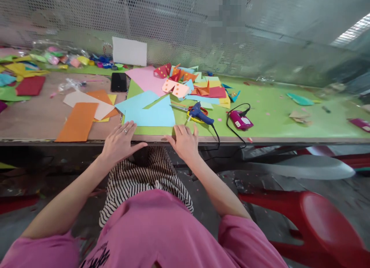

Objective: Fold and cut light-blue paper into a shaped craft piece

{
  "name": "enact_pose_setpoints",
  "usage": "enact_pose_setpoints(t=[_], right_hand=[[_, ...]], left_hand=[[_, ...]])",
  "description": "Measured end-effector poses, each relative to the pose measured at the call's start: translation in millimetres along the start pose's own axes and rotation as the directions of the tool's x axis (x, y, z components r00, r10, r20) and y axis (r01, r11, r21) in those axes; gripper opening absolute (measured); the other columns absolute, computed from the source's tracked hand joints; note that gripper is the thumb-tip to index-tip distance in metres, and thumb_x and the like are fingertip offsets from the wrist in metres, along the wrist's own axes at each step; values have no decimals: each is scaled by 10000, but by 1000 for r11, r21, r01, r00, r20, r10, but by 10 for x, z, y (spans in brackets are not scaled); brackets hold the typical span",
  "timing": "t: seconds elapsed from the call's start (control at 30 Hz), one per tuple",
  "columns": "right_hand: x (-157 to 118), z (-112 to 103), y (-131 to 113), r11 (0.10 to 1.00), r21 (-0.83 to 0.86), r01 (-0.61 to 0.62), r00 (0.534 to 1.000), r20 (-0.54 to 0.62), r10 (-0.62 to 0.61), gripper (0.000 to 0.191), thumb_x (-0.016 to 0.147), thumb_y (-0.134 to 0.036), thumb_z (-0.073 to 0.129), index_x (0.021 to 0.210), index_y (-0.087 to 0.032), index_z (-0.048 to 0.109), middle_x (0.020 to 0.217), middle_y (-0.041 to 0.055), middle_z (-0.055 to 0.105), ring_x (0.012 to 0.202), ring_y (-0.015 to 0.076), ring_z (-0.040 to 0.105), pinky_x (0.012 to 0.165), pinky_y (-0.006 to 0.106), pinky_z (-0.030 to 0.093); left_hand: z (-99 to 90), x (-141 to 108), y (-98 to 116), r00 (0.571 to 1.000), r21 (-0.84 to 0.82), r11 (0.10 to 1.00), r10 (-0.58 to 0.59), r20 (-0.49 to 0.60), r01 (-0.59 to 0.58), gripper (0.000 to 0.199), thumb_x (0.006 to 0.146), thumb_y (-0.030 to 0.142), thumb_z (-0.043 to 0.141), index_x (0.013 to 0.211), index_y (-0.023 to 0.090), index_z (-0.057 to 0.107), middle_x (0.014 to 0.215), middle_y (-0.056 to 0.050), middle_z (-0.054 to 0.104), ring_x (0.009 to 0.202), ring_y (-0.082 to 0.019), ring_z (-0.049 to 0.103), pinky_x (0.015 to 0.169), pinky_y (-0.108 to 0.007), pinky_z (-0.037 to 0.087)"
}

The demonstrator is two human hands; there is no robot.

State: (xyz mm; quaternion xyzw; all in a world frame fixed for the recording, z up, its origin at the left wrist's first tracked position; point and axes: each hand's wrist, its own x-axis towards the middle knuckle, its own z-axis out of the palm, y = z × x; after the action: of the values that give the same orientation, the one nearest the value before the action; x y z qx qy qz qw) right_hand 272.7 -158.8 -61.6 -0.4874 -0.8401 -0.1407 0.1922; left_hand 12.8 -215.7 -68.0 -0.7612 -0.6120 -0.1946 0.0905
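Both hands lie flat at the front edge of the table. My left hand (120, 141), with a ring on one finger, rests by the lower left corner of a light blue paper sheet (153, 116). It holds nothing. At the sheet's lower right corner is my right hand (185, 141), fingers stretched out, also holding nothing. Whether the fingertips touch the sheet I cannot tell. A slit runs into the sheet from its upper right. Just beyond my right hand, a blue glue gun (200, 114) lies across a pair of scissors (180, 107). Orange paper (78, 121) is left of my left hand.
Folded paper butterflies (175, 88) and coloured sheets lie behind the blue paper. A phone (118, 82) is at back left. The glue gun's cord hangs over the edge near a purple box (241, 119). A red stool (326, 218) stands at the right.
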Motion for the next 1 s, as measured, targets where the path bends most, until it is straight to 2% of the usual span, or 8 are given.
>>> enact_pose_setpoints(t=[0.13,0.27,0.47,0.6,0.67,0.73,0.83,1.0], right_hand=[[-13,11,-11,1000,23,-12,1000,-1,12,664,1049,-621,321,1295,-106,659,1193,178,741,1124,307,659,1198,562,256],[-61,36,-16,998,45,-46,999,12,46,665,1045,-628,329,1338,-120,643,1281,183,720,1205,322,636,1210,567,246],[9,-46,-154,996,35,-83,996,40,82,812,1006,-702,323,1375,-45,625,1444,248,617,1365,385,546,1212,596,292],[205,-40,-540,986,119,117,991,52,-124,762,1019,-675,329,1504,-120,524,1569,167,523,1460,374,451,1238,642,237],[290,10,-729,966,178,189,975,79,-206,717,1046,-626,310,1484,-107,538,1546,157,553,1445,344,472,1254,625,218],[332,57,-814,958,206,201,970,94,-224,693,1063,-589,299,1445,-76,566,1491,169,605,1391,318,527,1269,590,203],[292,68,-671,973,183,138,982,99,-158,689,1060,-593,314,1377,-58,611,1369,177,688,1272,299,611,1272,540,198],[71,-50,-158,998,61,-6,994,108,-1,599,1064,-560,354,1325,-102,640,1275,150,728,1151,299,648,1230,510,220]], left_hand=[[-48,-73,-116,1000,22,1000,13,-25,-13,922,977,769,202,1426,57,578,1473,-215,599,1395,-310,564,1225,-456,359],[-33,-83,-141,998,49,998,28,-52,-25,901,984,755,215,1408,58,598,1452,-213,617,1357,-342,593,1216,-521,354],[-3,-26,-108,995,92,994,65,-81,-57,827,962,754,360,1343,80,650,1376,-220,674,1316,-373,618,1191,-541,375],[19,-5,-89,991,138,988,82,-105,-67,758,951,715,455,1301,80,674,1315,-232,706,1275,-389,643,1158,-545,412],[32,-20,-94,989,143,987,94,-111,-77,677,977,634,469,1327,87,659,1343,-227,692,1273,-371,650,1144,-525,430],[41,-42,-95,989,136,987,97,-112,-81,645,985,591,476,1357,90,638,1373,-224,675,1284,-362,646,1148,-520,427],[44,-66,-76,991,118,992,67,-116,-53,745,964,671,466,1385,73,609,1387,-243,658,1296,-377,636,1165,-541,401],[21,-102,-100,996,83,996,42,-82,-35,874,956,751,381,1417,34,572,1412,-268,630,1329,-393,607,1191,-541,367]])
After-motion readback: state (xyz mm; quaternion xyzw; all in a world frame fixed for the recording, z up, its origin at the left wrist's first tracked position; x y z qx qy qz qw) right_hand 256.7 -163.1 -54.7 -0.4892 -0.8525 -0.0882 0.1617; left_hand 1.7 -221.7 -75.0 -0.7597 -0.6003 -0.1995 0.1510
